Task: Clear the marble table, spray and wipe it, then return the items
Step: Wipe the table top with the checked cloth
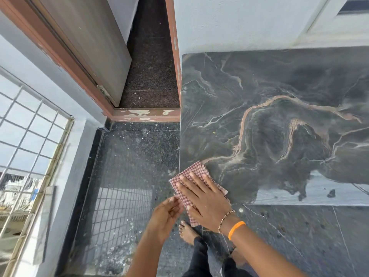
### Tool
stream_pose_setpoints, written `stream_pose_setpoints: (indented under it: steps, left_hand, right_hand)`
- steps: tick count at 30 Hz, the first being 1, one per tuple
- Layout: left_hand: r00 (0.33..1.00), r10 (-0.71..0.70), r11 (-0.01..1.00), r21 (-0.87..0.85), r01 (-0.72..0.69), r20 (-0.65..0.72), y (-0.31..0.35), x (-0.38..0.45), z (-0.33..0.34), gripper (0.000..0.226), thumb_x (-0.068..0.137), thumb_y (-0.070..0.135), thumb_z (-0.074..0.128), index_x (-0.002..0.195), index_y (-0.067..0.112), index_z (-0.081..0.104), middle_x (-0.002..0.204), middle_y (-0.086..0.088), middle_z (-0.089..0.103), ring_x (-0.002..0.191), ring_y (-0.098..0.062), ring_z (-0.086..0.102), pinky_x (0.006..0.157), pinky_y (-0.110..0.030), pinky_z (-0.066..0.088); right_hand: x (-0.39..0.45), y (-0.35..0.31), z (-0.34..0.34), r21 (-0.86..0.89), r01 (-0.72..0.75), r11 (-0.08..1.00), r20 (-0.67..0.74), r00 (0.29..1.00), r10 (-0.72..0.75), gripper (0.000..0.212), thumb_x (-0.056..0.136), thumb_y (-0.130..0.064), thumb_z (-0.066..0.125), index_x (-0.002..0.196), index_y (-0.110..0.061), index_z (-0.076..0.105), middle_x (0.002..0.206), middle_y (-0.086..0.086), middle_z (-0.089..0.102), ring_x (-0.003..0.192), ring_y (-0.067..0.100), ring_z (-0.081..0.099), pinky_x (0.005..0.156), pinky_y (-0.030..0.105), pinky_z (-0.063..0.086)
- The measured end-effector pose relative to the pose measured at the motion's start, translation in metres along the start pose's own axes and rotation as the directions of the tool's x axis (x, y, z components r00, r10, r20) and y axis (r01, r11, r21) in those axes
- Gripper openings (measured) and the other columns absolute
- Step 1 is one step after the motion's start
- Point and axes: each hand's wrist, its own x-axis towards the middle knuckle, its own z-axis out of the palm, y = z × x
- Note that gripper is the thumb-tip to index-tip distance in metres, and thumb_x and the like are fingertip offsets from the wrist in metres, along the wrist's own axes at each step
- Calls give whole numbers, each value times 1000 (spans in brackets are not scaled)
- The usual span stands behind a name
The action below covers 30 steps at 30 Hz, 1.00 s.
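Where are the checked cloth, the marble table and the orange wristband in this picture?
checked cloth (194,170): head view, bare far corner above the fingertips.
marble table (269,108): head view, bare veined top.
orange wristband (236,228): head view, middle of the band on the right wrist.

Right hand lies flat, fingers spread, pressing a checked cloth onto the near left corner of the dark veined marble desk. Left hand pinches the cloth's overhanging edge.
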Motion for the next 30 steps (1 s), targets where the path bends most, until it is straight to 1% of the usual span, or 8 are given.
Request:
stream_pose_setpoints:
  steps: [3,7,14,20,23,26,28,30]
  left_hand:
    - [1000,12,999,-33,-13,-16,-10,-8,7,15,93,0,45,100,-1,59,80,-11,68,78,-19,66,58,-22,58]
    - [1000,29,995,-99,-29,7,-20,-17,13,25,92,-7,41,113,3,51,100,-13,65,91,-20,64,68,-24,59]
    - [993,105,985,-141,-97,49,-37,-31,11,44,91,-15,33,129,3,46,119,-7,60,107,-17,59,84,-34,47]
    - [989,133,988,-93,-127,65,-49,-35,4,49,90,-15,29,117,13,58,113,1,65,102,-14,62,81,-27,49]
    - [981,167,985,-26,-171,-101,-54,-35,12,37,93,-11,32,103,9,61,91,-2,67,81,-13,62,66,-18,55]
    - [945,253,963,148,-226,-206,-62,-36,24,28,92,-9,38,100,4,62,86,-5,65,75,-12,58,56,-9,53]
    - [905,384,882,361,-302,-182,-71,-38,35,24,92,-6,42,96,6,64,88,-6,64,77,-11,58,58,-9,51]
    - [815,576,648,643,-408,-64,-81,-42,50,27,91,-1,46,87,18,64,87,1,66,79,-10,59,62,-17,48]
  right_hand:
    - [-30,35,1,-36,-49,998,-11,999,48,61,86,-41,33,144,-23,30,151,-2,33,138,23,34,110,45,16]
    - [-63,87,-1,-18,-278,960,-37,960,278,58,88,-38,28,144,-22,28,151,-2,27,138,26,34,113,38,2]
    - [-56,40,7,228,-703,674,62,701,710,70,84,-42,8,146,-13,19,156,8,15,144,34,10,114,53,-3]
    - [1,-20,-4,191,-500,845,73,865,496,72,83,-41,46,145,-12,25,155,12,19,142,40,16,108,62,1]
    - [13,-21,-1,187,-224,957,95,973,209,73,87,-37,40,148,-18,5,159,5,-2,145,34,-2,105,54,-22]
    - [-1,2,2,133,18,991,93,995,-31,69,90,-37,37,148,-23,3,159,-1,-2,146,27,-4,110,49,-20]
    - [-19,25,5,110,113,987,91,988,-123,68,88,-33,37,148,-27,4,159,-5,1,146,23,-2,113,46,-16]
    - [-39,52,7,98,91,991,76,992,-98,68,87,-31,35,147,-30,4,158,-7,3,146,22,-1,113,45,-17]
